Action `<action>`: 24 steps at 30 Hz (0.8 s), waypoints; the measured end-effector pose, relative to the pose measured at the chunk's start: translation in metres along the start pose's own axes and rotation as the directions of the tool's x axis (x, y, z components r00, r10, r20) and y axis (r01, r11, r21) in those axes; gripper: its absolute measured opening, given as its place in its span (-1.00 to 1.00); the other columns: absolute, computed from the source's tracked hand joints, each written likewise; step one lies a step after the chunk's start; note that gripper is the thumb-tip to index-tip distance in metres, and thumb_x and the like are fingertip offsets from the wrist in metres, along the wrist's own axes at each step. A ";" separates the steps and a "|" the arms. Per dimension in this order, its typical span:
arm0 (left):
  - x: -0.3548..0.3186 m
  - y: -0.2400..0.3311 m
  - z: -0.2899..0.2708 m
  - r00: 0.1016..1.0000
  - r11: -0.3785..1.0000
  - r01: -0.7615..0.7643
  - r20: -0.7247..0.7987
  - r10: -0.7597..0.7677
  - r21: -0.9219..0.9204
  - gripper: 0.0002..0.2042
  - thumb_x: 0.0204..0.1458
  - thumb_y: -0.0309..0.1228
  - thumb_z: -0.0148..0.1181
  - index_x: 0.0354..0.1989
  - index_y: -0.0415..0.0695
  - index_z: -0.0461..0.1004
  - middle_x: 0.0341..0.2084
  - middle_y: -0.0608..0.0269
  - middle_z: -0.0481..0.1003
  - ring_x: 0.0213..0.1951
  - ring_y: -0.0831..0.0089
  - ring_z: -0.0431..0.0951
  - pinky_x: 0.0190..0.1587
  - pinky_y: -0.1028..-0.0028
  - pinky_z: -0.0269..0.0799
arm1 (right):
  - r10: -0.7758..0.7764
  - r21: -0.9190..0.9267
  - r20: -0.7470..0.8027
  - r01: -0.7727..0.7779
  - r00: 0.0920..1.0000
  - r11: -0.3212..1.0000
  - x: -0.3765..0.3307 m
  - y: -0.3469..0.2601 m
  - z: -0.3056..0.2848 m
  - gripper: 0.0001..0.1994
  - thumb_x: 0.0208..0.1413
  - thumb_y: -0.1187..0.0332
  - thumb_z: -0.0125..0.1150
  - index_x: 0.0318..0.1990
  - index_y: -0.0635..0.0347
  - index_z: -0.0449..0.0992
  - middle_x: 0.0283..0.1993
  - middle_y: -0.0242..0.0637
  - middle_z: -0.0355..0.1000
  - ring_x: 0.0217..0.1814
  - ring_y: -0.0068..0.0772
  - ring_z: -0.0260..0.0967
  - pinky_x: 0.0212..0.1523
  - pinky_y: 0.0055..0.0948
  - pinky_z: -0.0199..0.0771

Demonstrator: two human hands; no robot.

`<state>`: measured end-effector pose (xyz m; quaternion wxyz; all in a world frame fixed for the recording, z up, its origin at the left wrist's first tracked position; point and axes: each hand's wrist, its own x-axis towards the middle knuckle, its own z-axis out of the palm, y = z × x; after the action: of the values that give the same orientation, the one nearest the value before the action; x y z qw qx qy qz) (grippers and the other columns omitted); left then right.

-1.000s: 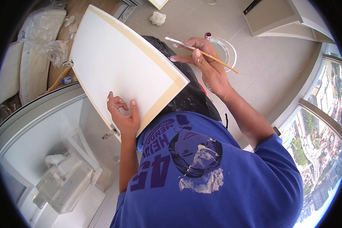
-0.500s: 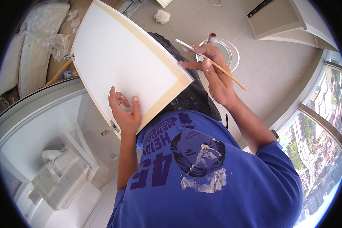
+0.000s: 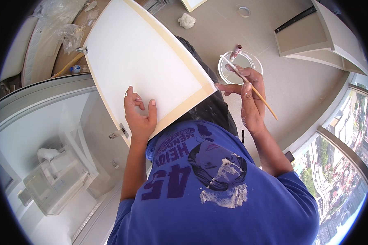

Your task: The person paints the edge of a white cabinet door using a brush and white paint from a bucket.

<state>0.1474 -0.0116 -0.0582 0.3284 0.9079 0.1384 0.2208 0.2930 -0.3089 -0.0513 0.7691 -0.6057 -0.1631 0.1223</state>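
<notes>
A white cabinet door (image 3: 143,65) with a cream border hangs open in front of me. My left hand (image 3: 140,116) rests on its near edge, thumb on the white face, next to a metal hinge (image 3: 119,132). My right hand (image 3: 247,98) holds a thin wooden paintbrush (image 3: 249,86), its index finger touching the door's lower right corner. The brush tip points up to the left, over a clear round container (image 3: 240,66) on the floor below.
A white cabinet interior (image 3: 57,139) with a wire rack is at lower left. On the beige floor lie a white drawer part (image 3: 315,41), a crumpled white rag (image 3: 187,20) and a tape ring (image 3: 244,11). A window (image 3: 339,175) at right overlooks the city.
My right hand has dropped from the door's upper right edge down to its lower corner, brush still in it. The left hand kept its hold on the near edge.
</notes>
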 end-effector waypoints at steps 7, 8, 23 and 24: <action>0.002 0.004 -0.004 1.000 0.997 -0.003 -0.010 0.004 0.072 -0.29 0.13 -0.40 0.43 0.45 -0.34 0.30 -0.24 0.18 0.38 -0.37 0.42 0.30 -0.21 0.37 0.37 | 0.033 -0.040 -0.133 -0.039 0.991 0.998 0.011 -0.001 -0.010 -0.58 0.65 0.11 -0.14 0.37 0.25 0.29 0.32 0.07 0.44 -0.11 -0.28 0.69 -0.16 -0.34 0.53; 0.004 0.007 -0.004 1.000 0.997 0.000 -0.007 0.001 0.074 -0.29 0.13 -0.39 0.43 0.44 -0.34 0.30 -0.24 0.18 0.38 -0.37 0.41 0.31 -0.20 0.36 0.37 | 0.024 -0.058 -0.170 -0.035 0.985 0.998 0.013 0.004 -0.010 -0.58 0.65 0.10 -0.13 0.36 0.26 0.31 0.30 0.05 0.45 -0.13 -0.30 0.67 -0.16 -0.33 0.53; 0.014 0.025 -0.009 0.987 0.976 -0.156 -0.001 0.158 0.154 -0.36 0.18 -0.42 0.32 0.45 -0.25 0.30 -0.12 0.04 0.49 -0.20 0.17 0.49 0.00 0.19 0.42 | 0.225 -0.043 -0.182 -0.236 0.957 0.971 -0.012 0.013 0.042 -0.38 0.34 0.34 0.45 0.41 0.19 0.22 0.14 -0.07 0.46 0.00 -0.45 0.48 -0.02 -0.46 0.51; 0.014 0.027 -0.010 0.987 0.975 -0.162 0.005 0.163 0.154 -0.37 0.21 -0.41 0.29 0.46 -0.24 0.29 -0.09 0.00 0.50 -0.15 0.11 0.52 0.05 0.15 0.42 | 0.223 -0.056 -0.178 -0.236 0.958 0.970 -0.013 0.020 0.036 -0.37 0.33 0.34 0.47 0.42 0.19 0.23 0.15 -0.07 0.45 -0.01 -0.45 0.48 -0.02 -0.46 0.51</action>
<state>0.1579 -0.0209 -0.0290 0.2379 0.9379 0.0814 0.2390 0.2671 -0.2771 -0.0641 0.7370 -0.6579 -0.0299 0.1520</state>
